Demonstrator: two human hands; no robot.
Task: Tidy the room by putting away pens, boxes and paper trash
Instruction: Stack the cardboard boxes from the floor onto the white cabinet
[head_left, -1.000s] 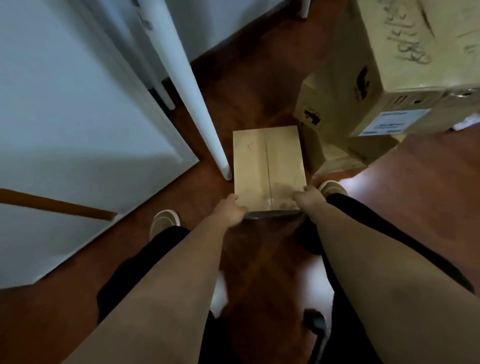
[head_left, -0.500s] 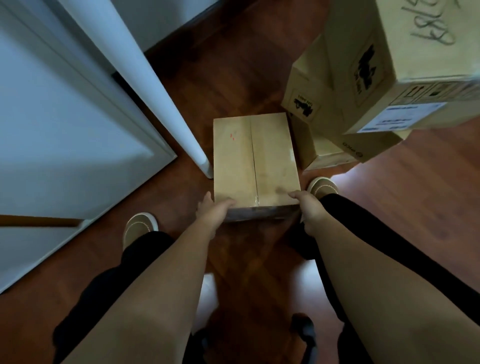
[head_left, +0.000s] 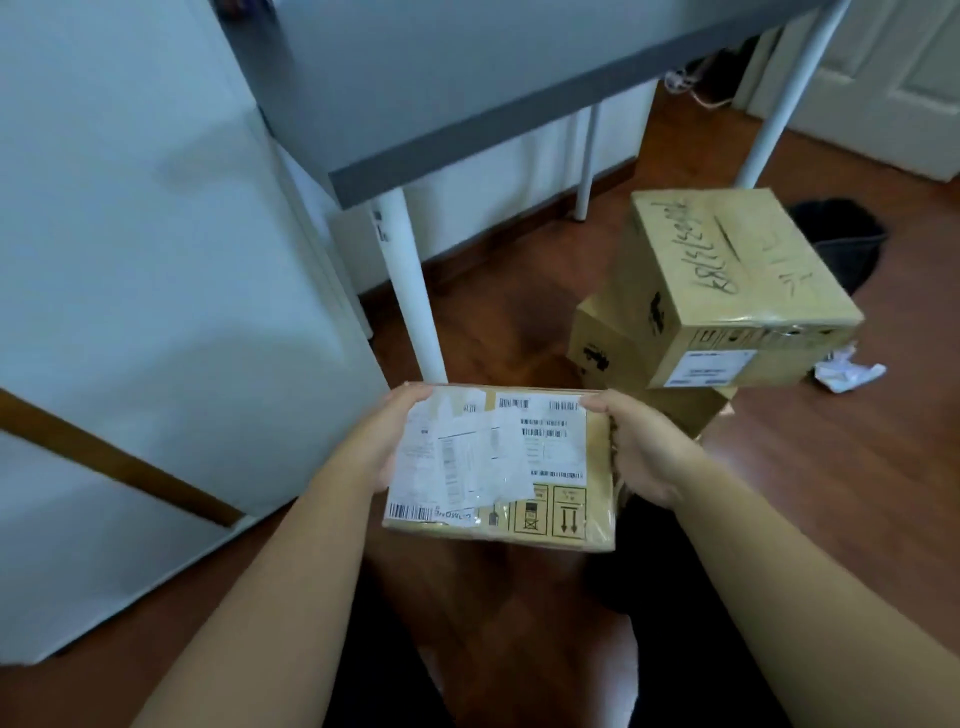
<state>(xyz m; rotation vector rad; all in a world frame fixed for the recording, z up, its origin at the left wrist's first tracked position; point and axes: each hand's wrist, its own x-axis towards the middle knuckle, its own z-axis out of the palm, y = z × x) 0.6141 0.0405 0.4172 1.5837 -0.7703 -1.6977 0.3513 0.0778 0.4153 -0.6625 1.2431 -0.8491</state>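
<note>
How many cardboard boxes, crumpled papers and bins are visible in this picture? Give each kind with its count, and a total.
Cardboard boxes: 3 (held box, top stacked box, lower box)
Crumpled paper: 1
Black bin: 1
Total: 5

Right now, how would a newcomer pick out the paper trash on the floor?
Start at the stacked cardboard boxes, whose top box bears handwritten marker. On the wooden floor just right of that stack's base lies the crumpled white paper. It is the only white, wrinkled scrap there, unlike the dark bin behind.
</note>
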